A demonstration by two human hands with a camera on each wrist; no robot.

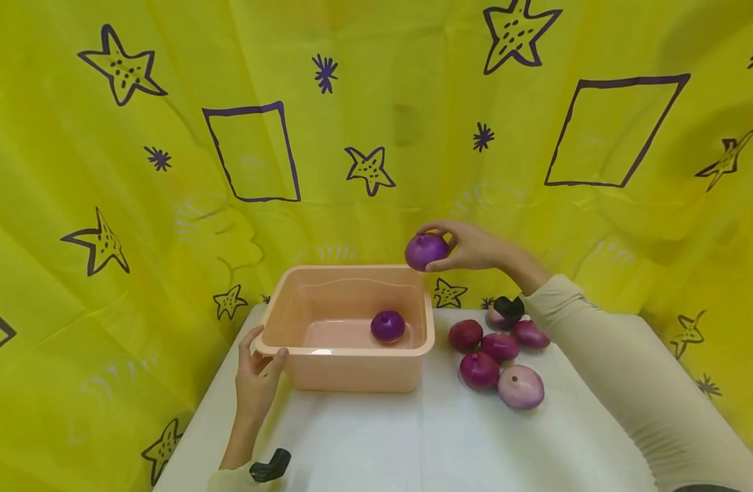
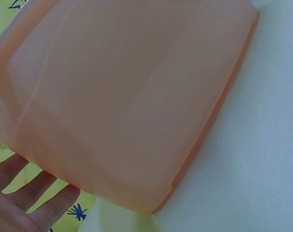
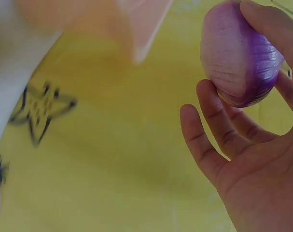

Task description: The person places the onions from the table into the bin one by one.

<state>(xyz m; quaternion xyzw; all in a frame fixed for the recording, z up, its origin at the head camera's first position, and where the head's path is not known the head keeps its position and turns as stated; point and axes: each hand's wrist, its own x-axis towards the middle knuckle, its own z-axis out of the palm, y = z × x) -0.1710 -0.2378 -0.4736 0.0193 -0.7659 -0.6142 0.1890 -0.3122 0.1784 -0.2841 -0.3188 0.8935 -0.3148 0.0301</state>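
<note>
A purple onion (image 1: pixel 426 252) is pinched between the thumb and fingers of my right hand (image 1: pixel 469 247), raised over the back right corner of a peach plastic tub (image 1: pixel 352 372). In the right wrist view the held onion (image 3: pixel 238 55) shows a pale side and a glossy purple side. My left hand (image 1: pixel 257 379) grips the tub's front left corner, thumb at the front rim and fingers at the left side. In the left wrist view its fingers (image 2: pixel 54 208) lie along the tub wall (image 2: pixel 112 106). Another purple onion (image 1: pixel 388 326) lies inside the tub, toward its right end.
Right of the tub, several onions sit in a cluster on the white table (image 1: pixel 364 437), among them a dark red onion (image 1: pixel 465 335) and a pale onion (image 1: pixel 521 387). My right sleeve (image 1: pixel 635 376) passes beside them. A yellow patterned curtain (image 1: pixel 376 89) hangs behind the table.
</note>
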